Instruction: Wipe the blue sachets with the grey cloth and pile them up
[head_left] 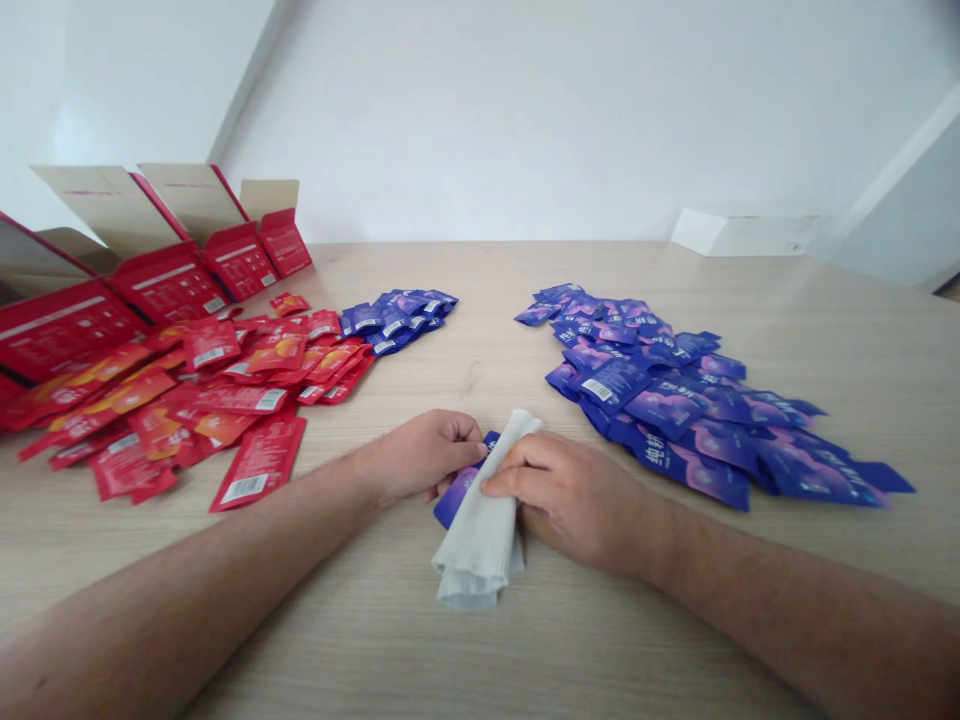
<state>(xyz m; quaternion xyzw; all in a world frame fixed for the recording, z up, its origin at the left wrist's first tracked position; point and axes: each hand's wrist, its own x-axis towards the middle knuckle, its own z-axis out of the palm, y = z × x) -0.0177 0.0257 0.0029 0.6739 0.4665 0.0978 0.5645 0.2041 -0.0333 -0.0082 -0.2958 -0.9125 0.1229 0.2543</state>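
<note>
A purple packet (453, 500) is pinched at its edge by my left hand (427, 455), whose fingers are closed. My right hand (581, 495) grips a white, ribbed, folded cloth or tissue (476, 540) between thumb and fingers. This white piece lies across the front of the packet and hides much of it. Its lower end fans out into layers toward me. Whether it is partly inside the packet, I cannot tell. Both hands are close together, low over the wooden table (465, 660).
Red and orange packets (247, 375) are heaped at left, with a small stack of blue packets (397, 315) beside them. Several open red boxes (169, 280) stand behind. A long pile of purple packets (675, 400) spreads at right. A white box (742, 233) lies by the wall.
</note>
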